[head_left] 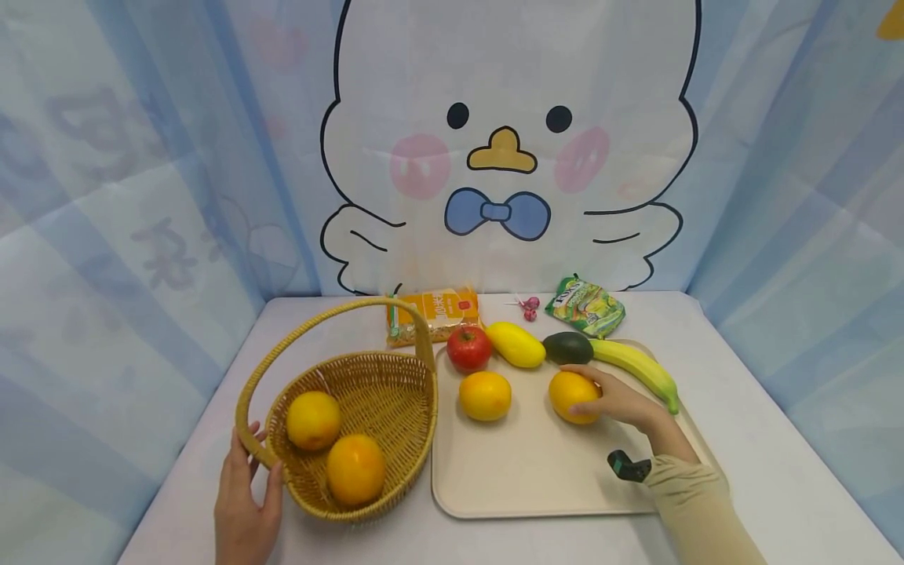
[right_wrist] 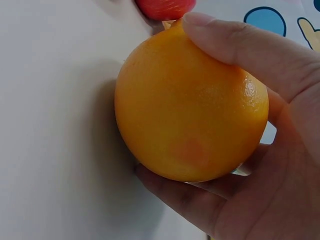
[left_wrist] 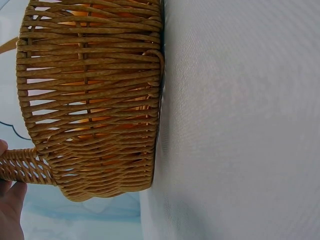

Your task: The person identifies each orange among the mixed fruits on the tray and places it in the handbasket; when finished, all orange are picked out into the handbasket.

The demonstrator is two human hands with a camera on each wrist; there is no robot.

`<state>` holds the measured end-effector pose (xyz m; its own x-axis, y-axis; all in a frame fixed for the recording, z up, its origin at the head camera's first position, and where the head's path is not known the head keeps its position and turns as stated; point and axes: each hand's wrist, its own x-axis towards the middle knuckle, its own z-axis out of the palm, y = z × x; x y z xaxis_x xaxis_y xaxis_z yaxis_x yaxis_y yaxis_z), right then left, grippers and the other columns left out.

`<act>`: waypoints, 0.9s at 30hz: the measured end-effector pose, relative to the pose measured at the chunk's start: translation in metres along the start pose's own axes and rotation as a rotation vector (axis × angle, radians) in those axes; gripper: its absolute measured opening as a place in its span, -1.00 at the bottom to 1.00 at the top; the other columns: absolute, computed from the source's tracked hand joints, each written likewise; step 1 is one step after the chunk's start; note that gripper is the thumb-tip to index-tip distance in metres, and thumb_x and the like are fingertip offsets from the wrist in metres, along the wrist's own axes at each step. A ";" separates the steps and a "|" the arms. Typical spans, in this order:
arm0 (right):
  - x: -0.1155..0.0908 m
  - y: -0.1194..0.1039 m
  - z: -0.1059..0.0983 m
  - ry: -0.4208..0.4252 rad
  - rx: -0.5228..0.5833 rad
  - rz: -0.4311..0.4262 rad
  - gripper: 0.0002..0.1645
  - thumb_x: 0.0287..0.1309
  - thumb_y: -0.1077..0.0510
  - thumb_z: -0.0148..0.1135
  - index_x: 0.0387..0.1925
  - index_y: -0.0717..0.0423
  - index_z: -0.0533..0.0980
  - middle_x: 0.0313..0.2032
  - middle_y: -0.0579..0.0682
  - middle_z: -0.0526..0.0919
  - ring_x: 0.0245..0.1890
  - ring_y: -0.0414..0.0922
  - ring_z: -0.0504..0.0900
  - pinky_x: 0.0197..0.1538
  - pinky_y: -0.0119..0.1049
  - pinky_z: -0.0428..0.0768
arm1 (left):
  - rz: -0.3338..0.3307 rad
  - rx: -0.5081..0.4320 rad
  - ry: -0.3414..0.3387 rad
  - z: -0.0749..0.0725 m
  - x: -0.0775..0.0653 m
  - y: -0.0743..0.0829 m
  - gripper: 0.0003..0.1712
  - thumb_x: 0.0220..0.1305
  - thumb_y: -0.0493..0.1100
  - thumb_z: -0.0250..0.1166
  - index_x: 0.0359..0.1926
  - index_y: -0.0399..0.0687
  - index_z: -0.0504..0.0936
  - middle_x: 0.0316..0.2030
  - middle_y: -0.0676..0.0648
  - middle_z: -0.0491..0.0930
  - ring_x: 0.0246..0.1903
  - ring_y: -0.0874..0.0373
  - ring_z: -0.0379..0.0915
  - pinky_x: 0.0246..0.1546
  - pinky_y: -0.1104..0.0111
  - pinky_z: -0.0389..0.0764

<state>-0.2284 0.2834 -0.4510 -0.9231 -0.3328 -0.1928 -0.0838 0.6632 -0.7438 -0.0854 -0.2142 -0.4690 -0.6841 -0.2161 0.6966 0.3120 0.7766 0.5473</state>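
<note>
Orange (head_left: 565, 396) was in R hand (head_left: 621, 399), over the R half of tray (head_left: 523, 479). Grip was closed round it: thumb on near side, fingers on far side. Couldn't tell if its underside touched the tray.

Main risk, prob., was a slip: skin looked smooth and round, w/ a shiny spot near the thumb, so a weak pinch could let it roll off. Loose orange (head_left: 485, 396) lay to its L, w/ apple (head_left: 469, 348) just behind that one; a low sideways move could knock either. Basket (head_left: 402, 416), L of the tray, had its tall handle (left_wrist: 22, 165) arched overhead, so a careless approach could catch on it. Back orange (head_left: 313, 421) and front orange (head_left: 356, 469) were in the basket's L and near part; a drop on them could cause a bounce or bruise. Basket might also tip or slide if L hand (head_left: 243, 498) tugged.

Pose: R forearm, in a pale sleeve (head_left: 699, 502), slanted in from lower R across the tray's edge, w/ a dark cam (head_left: 628, 467) at the cuff. L hand was low at the basket's outer L side, fingers pointing away from the wearer, thumb and fingers pinching the handle near its base.
</note>
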 end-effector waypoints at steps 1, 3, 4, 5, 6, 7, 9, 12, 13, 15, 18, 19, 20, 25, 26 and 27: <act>0.000 0.000 0.000 0.000 0.000 0.001 -0.09 0.02 -0.11 0.35 0.37 -0.06 0.19 0.28 0.22 0.33 0.19 0.17 0.29 0.27 0.33 0.29 | -0.003 0.001 -0.001 0.000 0.000 0.000 -0.01 0.08 -0.57 0.23 0.47 -0.12 -0.03 0.20 -0.37 0.34 0.24 0.69 0.02 0.18 0.93 0.12; 0.000 -0.001 0.001 0.002 -0.002 0.000 -0.10 0.02 -0.11 0.35 0.37 -0.06 0.19 0.27 0.22 0.34 0.19 0.17 0.30 0.26 0.32 0.30 | -0.011 0.005 -0.004 0.000 0.000 0.001 -0.01 0.08 -0.57 0.23 0.47 -0.11 -0.03 0.20 -0.36 0.34 0.23 0.69 0.01 0.18 0.94 0.11; 0.000 -0.001 0.000 0.003 -0.005 0.000 -0.10 0.02 -0.11 0.34 0.37 -0.06 0.19 0.26 0.23 0.34 0.19 0.17 0.30 0.25 0.32 0.31 | -0.015 0.007 -0.005 0.000 0.000 0.001 0.00 0.08 -0.57 0.23 0.47 -0.10 -0.03 0.21 -0.36 0.34 0.23 0.70 0.01 0.18 0.94 0.11; 0.000 0.000 0.000 0.005 -0.005 0.007 -0.10 0.02 -0.11 0.35 0.37 -0.08 0.20 0.27 0.22 0.34 0.20 0.17 0.30 0.27 0.31 0.30 | -0.022 0.011 -0.007 0.000 0.000 0.001 0.01 0.07 -0.57 0.23 0.47 -0.10 -0.03 0.21 -0.36 0.34 0.23 0.70 0.01 0.18 0.94 0.11; 0.001 0.000 0.000 0.005 -0.007 0.006 -0.10 0.02 -0.11 0.35 0.37 -0.08 0.19 0.27 0.22 0.34 0.20 0.17 0.30 0.26 0.31 0.30 | -0.027 0.014 -0.008 -0.001 0.000 0.002 0.02 0.06 -0.58 0.24 0.47 -0.09 -0.03 0.21 -0.35 0.34 0.23 0.71 0.00 0.18 0.94 0.11; 0.001 0.000 0.000 0.007 -0.004 0.009 -0.10 0.01 -0.11 0.35 0.37 -0.09 0.20 0.27 0.21 0.34 0.20 0.17 0.30 0.27 0.30 0.30 | -0.033 0.018 -0.010 -0.001 0.000 0.002 0.03 0.05 -0.58 0.24 0.47 -0.08 -0.04 0.21 -0.35 0.34 0.23 0.72 -0.01 0.18 0.94 0.10; 0.001 0.001 0.000 0.007 -0.006 0.008 -0.10 0.01 -0.11 0.35 0.37 -0.10 0.20 0.27 0.22 0.34 0.20 0.17 0.30 0.26 0.31 0.31 | -0.038 0.020 -0.011 -0.001 0.000 0.003 0.04 0.04 -0.59 0.24 0.47 -0.08 -0.04 0.21 -0.35 0.34 0.22 0.72 -0.01 0.18 0.94 0.10; 0.002 0.002 0.000 0.006 -0.004 0.007 -0.10 0.01 -0.11 0.35 0.37 -0.10 0.20 0.27 0.22 0.33 0.21 0.17 0.29 0.26 0.31 0.31 | -0.035 0.019 -0.011 -0.001 0.000 0.002 0.04 0.05 -0.59 0.24 0.47 -0.08 -0.04 0.21 -0.35 0.34 0.23 0.72 -0.01 0.18 0.94 0.10; 0.002 0.002 0.000 0.007 -0.003 0.007 -0.10 0.01 -0.11 0.35 0.37 -0.10 0.20 0.27 0.22 0.34 0.20 0.17 0.29 0.26 0.30 0.31 | -0.032 0.017 -0.010 -0.001 0.000 0.002 0.03 0.05 -0.59 0.24 0.47 -0.08 -0.04 0.21 -0.35 0.34 0.23 0.72 -0.01 0.18 0.95 0.10; 0.002 0.002 0.000 0.008 -0.006 0.005 -0.10 0.01 -0.11 0.35 0.37 -0.09 0.20 0.27 0.22 0.34 0.20 0.17 0.30 0.26 0.30 0.31 | -0.023 0.012 -0.008 -0.001 0.000 0.002 0.02 0.06 -0.59 0.23 0.47 -0.09 -0.03 0.21 -0.36 0.34 0.23 0.71 0.00 0.18 0.95 0.10; 0.001 0.002 0.000 0.014 -0.009 0.002 -0.10 0.01 -0.11 0.35 0.36 -0.09 0.21 0.26 0.21 0.35 0.19 0.16 0.30 0.26 0.30 0.31 | -0.018 0.009 -0.005 -0.001 0.000 0.002 0.02 0.05 -0.59 0.23 0.47 -0.10 -0.03 0.20 -0.36 0.34 0.23 0.70 0.01 0.18 0.95 0.10; 0.001 0.001 0.000 0.015 -0.011 0.001 -0.11 0.01 -0.11 0.35 0.36 -0.09 0.21 0.26 0.21 0.35 0.19 0.16 0.31 0.25 0.30 0.32 | -0.017 0.009 -0.004 -0.001 0.000 0.002 0.02 0.05 -0.59 0.23 0.47 -0.10 -0.03 0.20 -0.36 0.34 0.23 0.70 0.01 0.18 0.95 0.10; 0.001 0.001 0.000 0.018 -0.013 0.000 -0.11 0.00 -0.10 0.35 0.36 -0.09 0.22 0.26 0.21 0.35 0.18 0.15 0.31 0.25 0.29 0.32 | -0.019 0.009 -0.004 -0.001 0.000 0.002 0.02 0.05 -0.59 0.24 0.47 -0.10 -0.03 0.20 -0.36 0.34 0.23 0.70 0.01 0.18 0.94 0.10; -0.001 -0.002 -0.002 0.039 -0.032 0.002 -0.13 -0.01 -0.11 0.36 0.34 -0.10 0.24 0.28 0.19 0.34 0.17 0.14 0.32 0.24 0.27 0.35 | -0.032 0.021 -0.006 0.000 0.000 0.002 0.04 0.03 -0.60 0.25 0.47 -0.08 -0.03 0.21 -0.34 0.34 0.23 0.70 0.01 0.17 0.95 0.10; -0.001 -0.003 -0.003 0.046 -0.040 0.001 -0.13 -0.01 -0.12 0.36 0.34 -0.10 0.25 0.28 0.19 0.34 0.17 0.14 0.32 0.24 0.27 0.35 | -0.033 0.022 -0.007 0.000 0.000 0.002 0.05 0.02 -0.60 0.25 0.47 -0.08 -0.03 0.21 -0.34 0.34 0.23 0.70 0.00 0.17 0.95 0.10; -0.002 -0.003 -0.004 0.054 -0.051 -0.001 -0.13 -0.01 -0.13 0.36 0.33 -0.11 0.26 0.28 0.18 0.34 0.17 0.14 0.33 0.24 0.27 0.36 | -0.034 0.023 -0.008 0.000 0.000 0.002 0.05 0.02 -0.60 0.25 0.47 -0.08 -0.03 0.21 -0.34 0.34 0.23 0.70 0.00 0.17 0.95 0.10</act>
<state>-0.2280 0.2843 -0.4458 -0.9419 -0.2973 -0.1561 -0.1022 0.6967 -0.7100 -0.0849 -0.2129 -0.4674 -0.6996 -0.2375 0.6739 0.2732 0.7826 0.5594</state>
